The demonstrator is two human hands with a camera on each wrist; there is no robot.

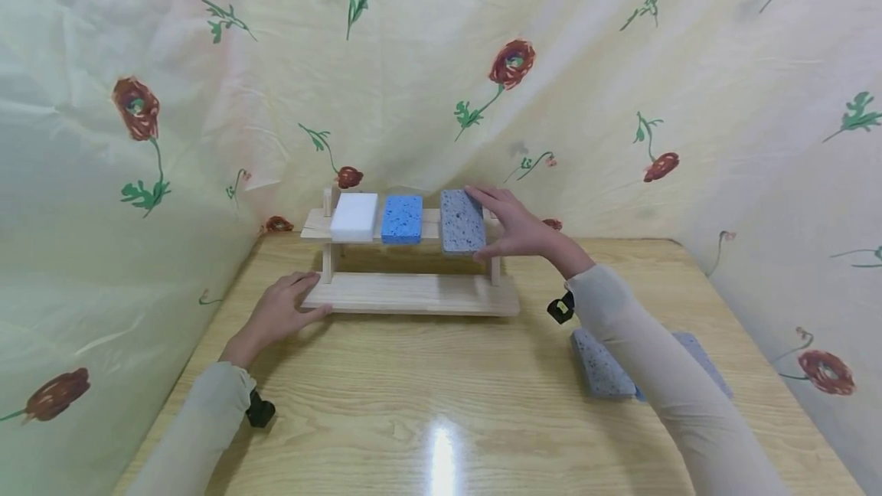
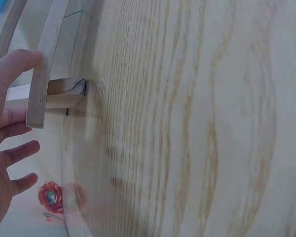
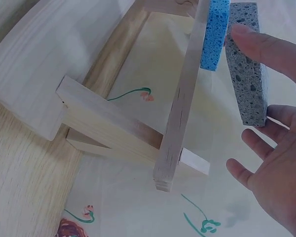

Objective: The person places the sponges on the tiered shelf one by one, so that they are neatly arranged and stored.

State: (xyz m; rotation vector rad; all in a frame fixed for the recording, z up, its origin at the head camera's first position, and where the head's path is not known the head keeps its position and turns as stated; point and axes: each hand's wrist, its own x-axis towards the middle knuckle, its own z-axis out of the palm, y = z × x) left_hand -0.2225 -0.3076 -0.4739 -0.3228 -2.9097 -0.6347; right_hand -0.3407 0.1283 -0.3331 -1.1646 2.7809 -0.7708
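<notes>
Two hands at work on the two-tier wooden rack [image 1: 413, 293]! The right hand [image 1: 515, 226] has its grip filled with a speckled grey sponge [image 1: 462, 222], thumb and fingers on opposite edges, probably to keep its underside free. It's over the right end of the upper shelf [image 1: 430, 224], beside the blue sponge [image 1: 402, 219], with the white sponge [image 1: 354, 217] beyond; the right wrist view shows a gap beneath it. Over to the left hand [image 1: 279, 311]: that grip pinches the lower shelf's left end, apparently bracing the rack. Now the hard part: the right sleeve [image 1: 661, 366] cuts across a second grey sponge [image 1: 602, 366] and a grey slab [image 1: 703, 362] on the table [image 1: 386, 404], and the blue sliver [image 1: 640, 395] between them is too covered to judge.
</notes>
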